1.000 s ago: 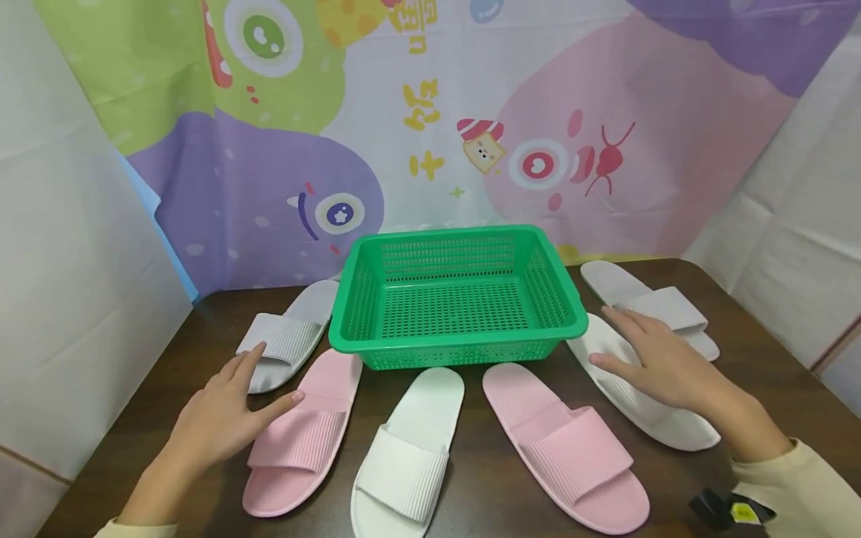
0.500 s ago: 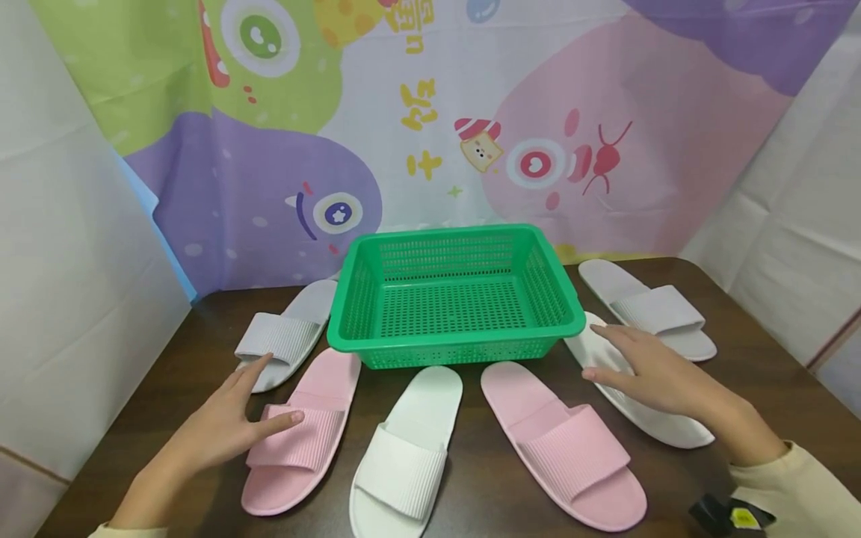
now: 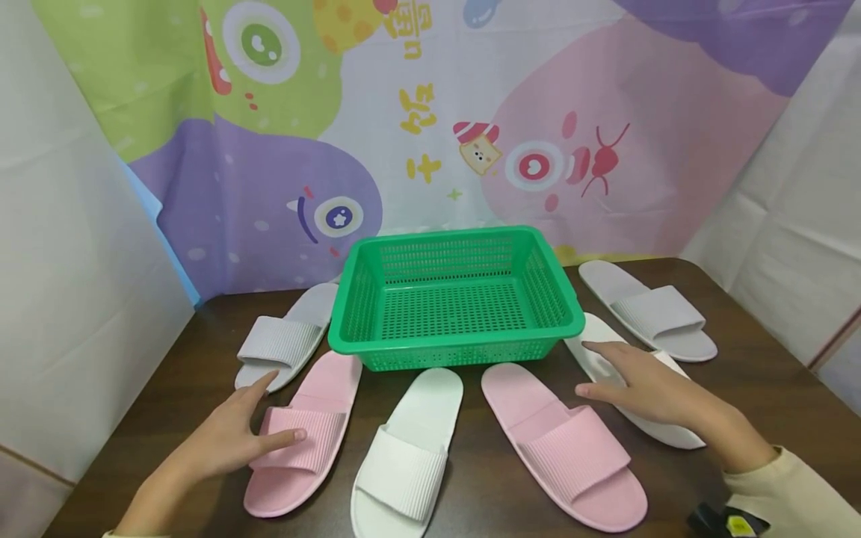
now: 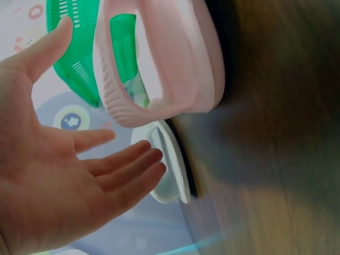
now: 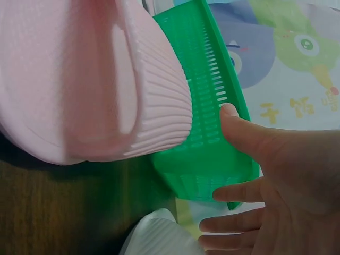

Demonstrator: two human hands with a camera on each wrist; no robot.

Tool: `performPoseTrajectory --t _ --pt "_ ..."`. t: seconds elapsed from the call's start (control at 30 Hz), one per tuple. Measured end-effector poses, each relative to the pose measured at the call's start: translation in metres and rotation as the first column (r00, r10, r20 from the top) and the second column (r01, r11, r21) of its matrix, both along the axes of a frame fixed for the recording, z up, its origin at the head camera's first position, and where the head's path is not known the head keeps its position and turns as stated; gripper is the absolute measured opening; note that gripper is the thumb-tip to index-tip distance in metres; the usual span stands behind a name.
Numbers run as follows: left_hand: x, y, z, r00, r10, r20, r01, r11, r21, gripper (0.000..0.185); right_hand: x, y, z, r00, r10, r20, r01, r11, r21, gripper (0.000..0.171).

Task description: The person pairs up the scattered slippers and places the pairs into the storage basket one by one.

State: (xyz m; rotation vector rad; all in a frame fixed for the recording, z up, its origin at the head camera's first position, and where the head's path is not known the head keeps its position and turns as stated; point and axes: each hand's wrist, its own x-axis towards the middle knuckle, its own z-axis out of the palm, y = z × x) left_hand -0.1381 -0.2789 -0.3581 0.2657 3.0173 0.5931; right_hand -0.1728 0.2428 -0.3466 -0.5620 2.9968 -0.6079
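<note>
On the dark wooden table, 6 open-toed slippers with ribbed straps lie fanned round a green perforated plastic basket. The left hand hovers with fingers straight and loosely spread, the thumb lying over the ribbed strap of the left pink slipper and the fingertips reaching toward the left grey slipper just behind it; the left wrist view shows the open palm just beside the pink strap, not gripping it. The right hand is likewise flat and spread, resting over the right white slipper, its thumb pointing toward the right pink slipper, which lies near the front edge, toe toward the person. A second white slipper sits between the 2 pink ones, and a second grey slipper lies at the far right beside the basket. The cartoon backdrop behind carries yellow characters, too stylised to read. No brand or label shows on the slippers or the basket.
</note>
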Motion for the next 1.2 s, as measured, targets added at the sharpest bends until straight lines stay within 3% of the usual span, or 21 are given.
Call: performPoseTrajectory --t 0.6,1.2 --pt "0.0 0.005 -0.005 0.995 0.061 0.076 -0.061 0.998 -0.011 0.099 0.009 -0.008 -0.007 0.996 0.086 -0.038 -0.086 0.996 0.005 0.074" --pt "-0.001 0.009 -0.006 0.987 0.085 0.136 -0.09 0.995 0.031 0.084 0.021 -0.016 -0.016 0.993 0.114 0.034 -0.116 0.992 0.042 0.067"
